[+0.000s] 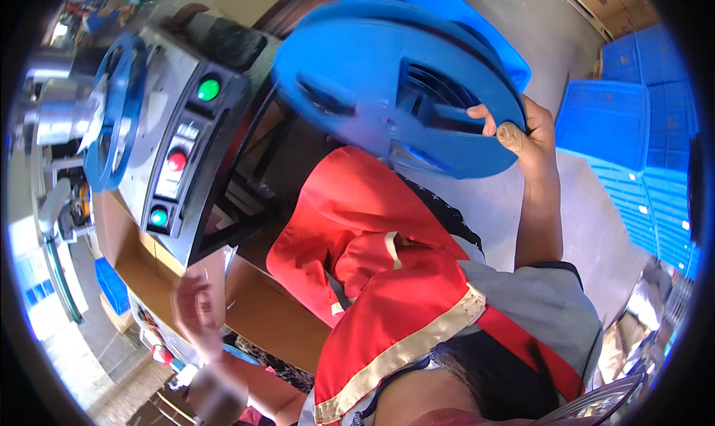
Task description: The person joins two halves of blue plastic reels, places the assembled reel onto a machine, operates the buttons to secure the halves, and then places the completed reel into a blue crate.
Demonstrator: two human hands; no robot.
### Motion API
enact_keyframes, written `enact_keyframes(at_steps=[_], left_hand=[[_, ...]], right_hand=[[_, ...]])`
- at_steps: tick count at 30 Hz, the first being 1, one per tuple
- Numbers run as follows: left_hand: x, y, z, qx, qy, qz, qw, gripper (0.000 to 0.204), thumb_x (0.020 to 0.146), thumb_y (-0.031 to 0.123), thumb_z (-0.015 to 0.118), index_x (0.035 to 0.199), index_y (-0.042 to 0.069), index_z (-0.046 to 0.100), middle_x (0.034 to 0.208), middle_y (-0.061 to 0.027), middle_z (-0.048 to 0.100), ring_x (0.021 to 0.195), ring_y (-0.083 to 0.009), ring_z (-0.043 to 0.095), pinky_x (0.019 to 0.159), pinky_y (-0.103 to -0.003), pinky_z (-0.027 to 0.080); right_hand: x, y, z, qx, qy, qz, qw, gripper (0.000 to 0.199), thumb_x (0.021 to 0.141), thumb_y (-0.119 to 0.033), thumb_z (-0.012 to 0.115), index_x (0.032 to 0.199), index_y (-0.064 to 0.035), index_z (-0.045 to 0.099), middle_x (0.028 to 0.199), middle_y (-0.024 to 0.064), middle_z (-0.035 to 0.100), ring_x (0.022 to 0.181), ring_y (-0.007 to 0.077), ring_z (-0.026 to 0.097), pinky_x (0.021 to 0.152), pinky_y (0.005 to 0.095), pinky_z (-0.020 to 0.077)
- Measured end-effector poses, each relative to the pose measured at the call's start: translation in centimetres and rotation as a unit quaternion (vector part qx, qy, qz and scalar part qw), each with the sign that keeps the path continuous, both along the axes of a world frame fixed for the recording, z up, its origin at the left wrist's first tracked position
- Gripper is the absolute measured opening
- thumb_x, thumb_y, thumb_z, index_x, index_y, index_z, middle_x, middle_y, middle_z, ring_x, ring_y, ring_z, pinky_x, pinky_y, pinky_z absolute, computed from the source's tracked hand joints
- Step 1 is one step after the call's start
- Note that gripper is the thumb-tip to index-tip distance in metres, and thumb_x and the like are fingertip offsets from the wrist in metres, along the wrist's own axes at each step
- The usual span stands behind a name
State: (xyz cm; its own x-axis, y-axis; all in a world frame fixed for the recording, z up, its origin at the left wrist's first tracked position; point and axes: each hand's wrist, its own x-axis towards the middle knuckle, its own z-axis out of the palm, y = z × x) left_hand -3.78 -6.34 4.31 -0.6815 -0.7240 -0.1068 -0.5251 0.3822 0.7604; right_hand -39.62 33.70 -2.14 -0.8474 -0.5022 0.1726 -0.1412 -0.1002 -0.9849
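Standing at the far left, a round blue plastic wheel (112,117) flanks a grey metal machine (153,109) with round green and red buttons (209,90), and below them the left hand (197,307) blurs beside an open brown cardboard box (272,318) — fingers half-curled, whether around anything I cannot tell. Farther right, above a red cloth apron (365,191), the right hand (535,134) grasps a wide blue plastic reel (365,102) by its rim, thumb on the near face, probably to steady its broad, tilted disc. Beyond stretch the pale grey floor (588,210) and stacked blue plastic crates (603,121).
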Motion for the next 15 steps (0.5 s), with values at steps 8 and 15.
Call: enact_keyframes(at_steps=[8, 15], left_hand=[[9.6, 3.9, -18.5, 0.108, -0.198, 0.025, 0.974, 0.04, 0.087, 0.014, 0.072, 0.12, -0.004, 0.057, 0.106, -0.0118, 0.065, 0.086, -0.0132, 0.062, 0.075, -0.029, 0.052], [20.5, 7.3, -22.9, 0.231, -0.195, 0.168, 0.938, 0.031, 0.088, 0.012, 0.07, 0.113, -0.003, 0.06, 0.097, -0.0128, 0.069, 0.083, -0.0142, 0.065, 0.068, -0.028, 0.052]], right_hand=[[-5.5, -1.0, -12.2, 0.046, 0.008, -0.158, 0.986, 0.028, 0.093, -0.013, 0.064, 0.115, 0.0054, 0.063, 0.093, 0.0076, 0.07, 0.083, 0.0093, 0.062, 0.075, 0.0233, 0.0506], [-7.3, -6.6, -17.0, 0.074, 0.03, -0.108, 0.991, 0.027, 0.092, -0.012, 0.066, 0.114, 0.004, 0.065, 0.092, 0.0065, 0.07, 0.083, 0.0082, 0.062, 0.076, 0.0233, 0.0505]])
